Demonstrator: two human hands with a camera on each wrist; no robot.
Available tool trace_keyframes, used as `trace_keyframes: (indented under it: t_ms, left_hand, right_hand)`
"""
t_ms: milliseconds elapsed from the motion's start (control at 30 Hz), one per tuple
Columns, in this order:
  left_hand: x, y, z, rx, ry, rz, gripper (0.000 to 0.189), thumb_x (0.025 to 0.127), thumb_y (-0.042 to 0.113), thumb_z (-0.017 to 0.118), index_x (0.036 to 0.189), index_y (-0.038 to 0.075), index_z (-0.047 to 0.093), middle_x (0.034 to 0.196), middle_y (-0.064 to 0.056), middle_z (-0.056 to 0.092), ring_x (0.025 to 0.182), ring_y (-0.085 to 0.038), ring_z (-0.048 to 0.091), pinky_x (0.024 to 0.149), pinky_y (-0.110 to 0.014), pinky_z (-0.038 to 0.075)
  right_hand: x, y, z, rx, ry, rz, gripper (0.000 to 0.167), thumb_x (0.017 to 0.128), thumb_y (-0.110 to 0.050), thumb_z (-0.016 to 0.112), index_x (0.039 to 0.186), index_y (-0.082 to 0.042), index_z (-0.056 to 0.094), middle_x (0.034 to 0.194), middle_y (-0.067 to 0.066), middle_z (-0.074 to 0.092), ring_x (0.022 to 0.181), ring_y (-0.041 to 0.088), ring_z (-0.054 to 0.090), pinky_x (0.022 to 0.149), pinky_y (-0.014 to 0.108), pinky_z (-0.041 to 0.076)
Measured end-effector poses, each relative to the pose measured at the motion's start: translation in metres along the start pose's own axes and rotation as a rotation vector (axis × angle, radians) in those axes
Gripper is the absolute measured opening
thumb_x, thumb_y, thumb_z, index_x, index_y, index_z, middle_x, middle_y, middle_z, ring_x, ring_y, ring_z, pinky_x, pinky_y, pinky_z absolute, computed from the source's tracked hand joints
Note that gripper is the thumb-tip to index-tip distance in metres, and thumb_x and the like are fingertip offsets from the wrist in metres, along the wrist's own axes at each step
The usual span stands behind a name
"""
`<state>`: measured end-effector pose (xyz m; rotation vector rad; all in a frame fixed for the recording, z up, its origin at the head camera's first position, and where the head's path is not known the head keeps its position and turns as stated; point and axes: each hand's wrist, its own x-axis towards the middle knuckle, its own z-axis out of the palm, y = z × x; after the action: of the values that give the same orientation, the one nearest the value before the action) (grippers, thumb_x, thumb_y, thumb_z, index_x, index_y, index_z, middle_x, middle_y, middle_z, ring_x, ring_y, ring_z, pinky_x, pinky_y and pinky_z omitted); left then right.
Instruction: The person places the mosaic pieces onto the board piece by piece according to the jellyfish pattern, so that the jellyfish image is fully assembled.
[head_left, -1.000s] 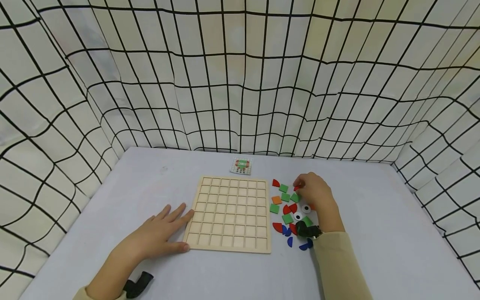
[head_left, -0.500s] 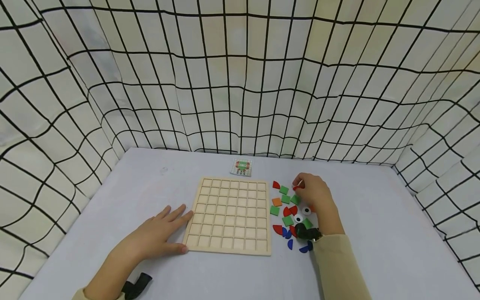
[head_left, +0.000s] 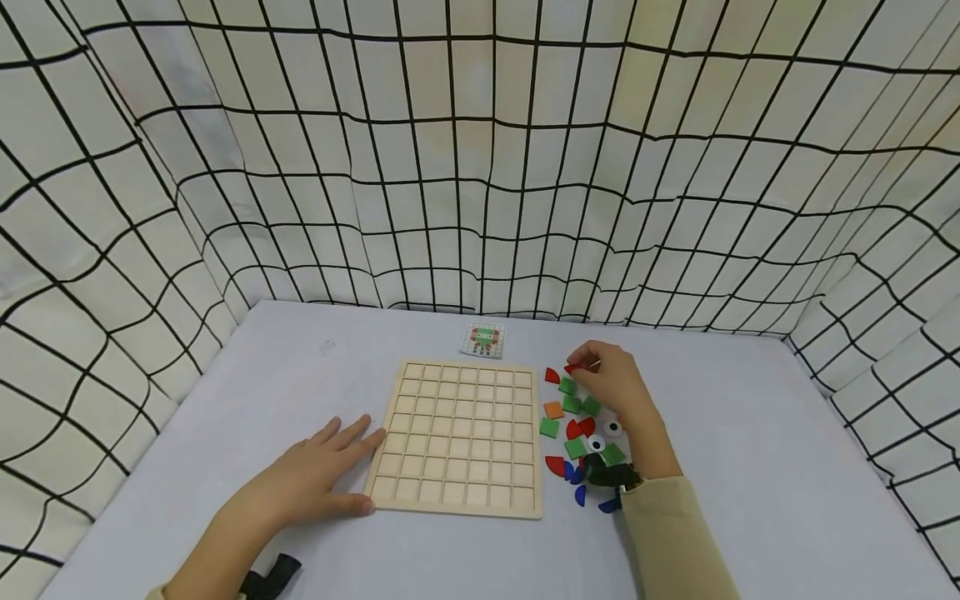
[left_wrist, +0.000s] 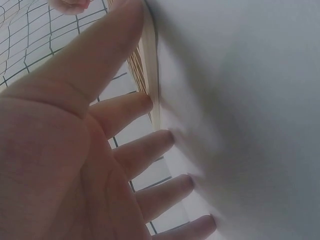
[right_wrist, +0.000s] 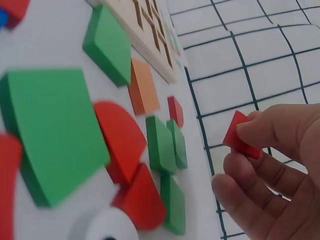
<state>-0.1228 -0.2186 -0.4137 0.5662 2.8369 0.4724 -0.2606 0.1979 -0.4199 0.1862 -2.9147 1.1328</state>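
Between thumb and fingertips my right hand (head_left: 611,379) pinches a small red piece (right_wrist: 241,135), raised off the table near the far end of the loose pieces. In the right wrist view part of that red piece is hidden by the thumb. My left hand (head_left: 300,475) lies with fingers spread at the left side of a wooden grid board (head_left: 465,437). Its thumb and index finger touch the board's edge, as the left wrist view shows. Green squares (head_left: 550,427), an orange square (head_left: 553,410) and red quarter-circles (head_left: 555,465) lie right of the board.
Blue half-round pieces (head_left: 581,496) and white discs with black dots (head_left: 596,443) lie near my right wrist. A small picture card (head_left: 483,340) sits behind the board. Black-lined white netting (head_left: 480,208) surrounds the white table (head_left: 750,467).
My right hand has moved left and slightly away from me, carrying the red piece off the pile toward the board. The left hand stays at the board's edge.
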Motion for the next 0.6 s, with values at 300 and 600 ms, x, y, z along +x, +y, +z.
trace_keyframes:
  t_ms: [300,600]
  left_hand:
    - [-0.001,0.0,0.001,0.0,0.001,-0.01,0.09,0.077,0.061,0.073,0.152,0.02,0.044,0.16,-0.014,0.034,0.142,-0.056,0.028,0.102,-0.074,0.033]
    - [-0.002,0.001,0.001,-0.002,-0.009,-0.005,0.09,0.079,0.062,0.072,0.153,0.021,0.043,0.16,-0.014,0.034,0.142,-0.056,0.027,0.102,-0.075,0.031]
  right_hand:
    - [0.0,-0.014,0.013,0.09,0.015,-0.054,0.017,0.092,-0.016,0.067,0.109,-0.014,0.068,0.102,0.004,0.067,0.095,0.024,0.063,0.081,0.039,0.055]
    - [-0.005,-0.033,0.03,0.149,-0.025,-0.109,0.017,0.092,-0.014,0.067,0.109,-0.015,0.071,0.1,0.001,0.069,0.089,0.019,0.063,0.075,0.033,0.052]
